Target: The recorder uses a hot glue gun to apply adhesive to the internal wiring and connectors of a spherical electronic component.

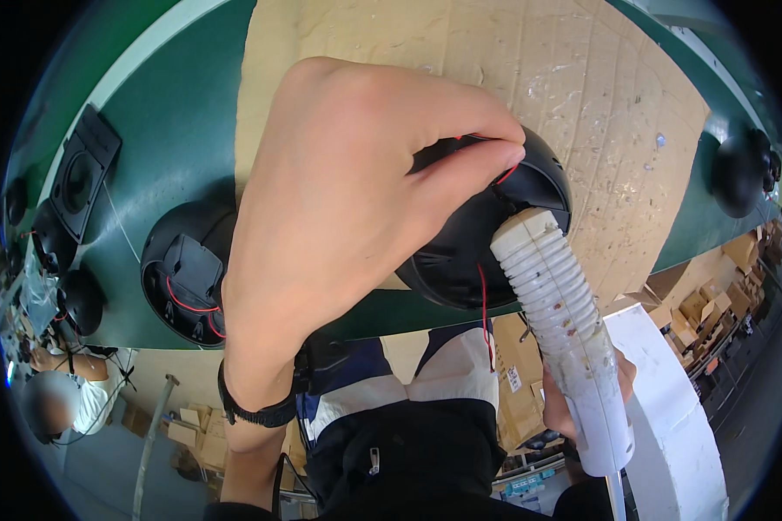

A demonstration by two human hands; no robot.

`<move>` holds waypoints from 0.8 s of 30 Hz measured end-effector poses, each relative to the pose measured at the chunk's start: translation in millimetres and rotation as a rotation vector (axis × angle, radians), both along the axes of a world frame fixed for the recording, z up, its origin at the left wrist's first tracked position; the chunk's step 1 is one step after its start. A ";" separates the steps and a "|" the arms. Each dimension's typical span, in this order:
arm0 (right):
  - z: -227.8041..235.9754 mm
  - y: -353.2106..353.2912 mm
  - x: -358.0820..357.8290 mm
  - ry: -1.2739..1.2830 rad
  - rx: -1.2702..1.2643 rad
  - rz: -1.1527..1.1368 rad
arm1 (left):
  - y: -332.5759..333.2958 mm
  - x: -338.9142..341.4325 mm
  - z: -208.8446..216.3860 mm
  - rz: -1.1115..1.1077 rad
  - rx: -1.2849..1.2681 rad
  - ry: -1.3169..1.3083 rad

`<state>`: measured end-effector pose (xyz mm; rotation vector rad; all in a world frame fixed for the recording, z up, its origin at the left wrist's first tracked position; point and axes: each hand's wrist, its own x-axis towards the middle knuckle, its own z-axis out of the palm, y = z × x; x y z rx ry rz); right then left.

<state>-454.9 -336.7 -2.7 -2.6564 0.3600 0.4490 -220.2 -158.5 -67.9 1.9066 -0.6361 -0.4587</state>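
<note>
My left hand (339,182) reaches in over the bench, its thumb and forefinger pinched on a thin red wire (506,175). The wire belongs to a round black plastic housing (452,265) lying under my fingers, and another length of red wire hangs from its near edge. Much of the housing is hidden by my left hand. In my right hand (565,404) is a white hot glue gun (565,313) with a ribbed front, its fingers partly hidden behind the body. The gun's front end lies over the housing's right side; whether it touches cannot be told.
Cardboard (608,156) covers the middle of the green bench (178,113). A second black housing (182,269) with red wire sits to the left. Farther left are a square black speaker (80,182) and a co-worker (87,399). Another black round part (737,178) stands far right.
</note>
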 end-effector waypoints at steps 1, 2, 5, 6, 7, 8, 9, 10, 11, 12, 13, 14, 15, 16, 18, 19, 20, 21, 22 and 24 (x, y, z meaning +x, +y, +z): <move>0.0 -0.8 0.5 0.000 0.000 -0.001 | -0.1 0.3 1.6 0.001 0.015 0.005; -0.3 -1.9 1.9 -0.003 0.032 -0.007 | 0.2 0.4 3.1 0.002 0.031 0.010; -0.7 -2.8 3.8 -0.013 0.126 -0.066 | 2.8 -1.9 6.8 0.026 0.052 -0.049; -1.5 -3.2 3.9 -0.021 0.196 -0.118 | 5.2 -4.1 9.7 0.026 0.051 -0.050; -3.3 -3.7 1.9 -0.023 0.196 -0.117 | 8.7 -7.6 14.2 0.048 0.062 -0.061; -5.7 -4.3 -2.3 -0.083 0.093 -0.051 | 10.7 -11.7 18.0 0.066 0.069 -0.070; -6.4 -5.1 -4.6 -0.142 -0.010 0.015 | 12.2 -17.3 20.4 0.081 0.061 -0.142; -8.3 -4.0 0.8 -0.137 -0.011 0.012 | 16.8 -23.4 19.5 0.073 0.111 -0.203; -9.8 -2.1 12.2 -0.146 0.069 0.010 | 19.1 -29.4 18.8 0.073 0.119 -0.186; -8.5 -0.7 20.4 -0.162 0.149 0.009 | 20.8 -33.7 21.6 0.074 0.126 -0.174; -7.6 -0.3 22.2 -0.161 0.147 0.007 | 21.8 -37.6 21.5 0.074 0.113 -0.156; -7.0 -0.3 23.2 -0.160 0.172 -0.008 | 22.6 -40.6 20.4 0.071 0.109 -0.154; -5.9 0.5 25.3 -0.161 0.202 -0.020 | 24.8 -42.1 21.6 0.054 0.115 -0.182; -6.3 1.9 26.5 -0.162 0.201 -0.019 | 26.3 -42.7 21.6 0.037 0.120 -0.210; -8.9 3.9 26.9 -0.218 0.306 -0.116 | 27.3 -42.5 20.1 0.045 0.110 -0.224; -7.6 2.3 27.4 -0.216 0.305 -0.115 | 27.6 -41.9 19.0 0.056 0.102 -0.236; -5.0 -0.5 28.0 -0.187 0.204 -0.025 | 27.6 -41.4 17.8 0.066 0.094 -0.249; -2.9 -2.8 28.0 -0.159 0.105 0.066 | 27.4 -40.1 17.9 0.068 0.094 -0.248; -1.5 -3.7 24.9 -0.158 0.105 0.068 | 27.0 -38.1 18.4 0.065 0.082 -0.262; 2.7 -2.9 16.4 -0.087 0.034 0.055 | 26.1 -34.5 18.4 0.064 0.068 -0.274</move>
